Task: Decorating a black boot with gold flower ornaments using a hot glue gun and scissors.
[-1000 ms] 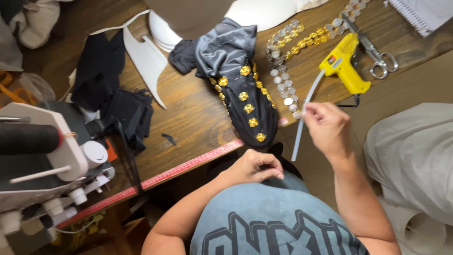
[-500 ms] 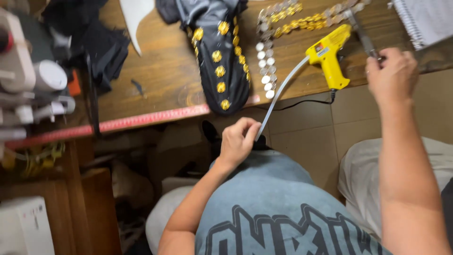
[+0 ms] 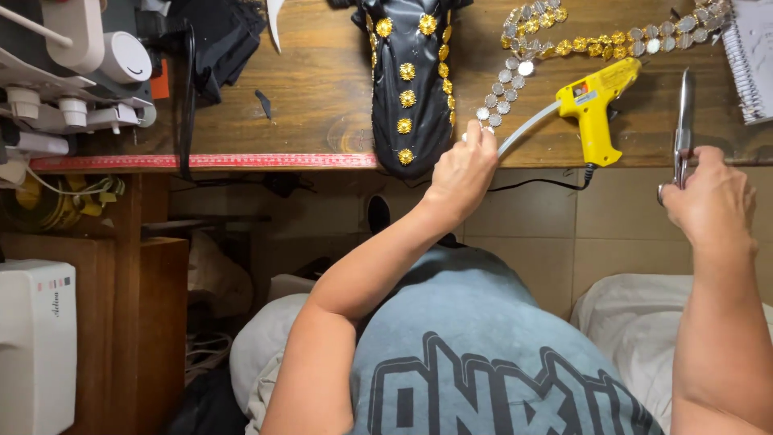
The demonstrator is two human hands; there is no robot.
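My left hand (image 3: 463, 169) reaches to the table's front edge and pinches the near end of a silver sequin strip (image 3: 503, 97), beside the glue stick sticking out of a yellow glue gun (image 3: 594, 105). My right hand (image 3: 708, 197) grips the handles of metal scissors (image 3: 684, 109), blades pointing away over the table. A black fabric piece with gold studs (image 3: 411, 80) lies just left of my left hand, hanging slightly over the edge.
The wooden table (image 3: 322, 89) has a red measuring tape (image 3: 201, 161) along its front edge. A sewing machine (image 3: 72, 64) stands at left, black cloth (image 3: 217, 32) behind it. A gold and silver trim (image 3: 612, 36) and a notebook (image 3: 749, 56) lie at right.
My left hand rose from my lap to the sequin strip at the table edge. My right hand moved right and picked up the scissors. The view tilted down.
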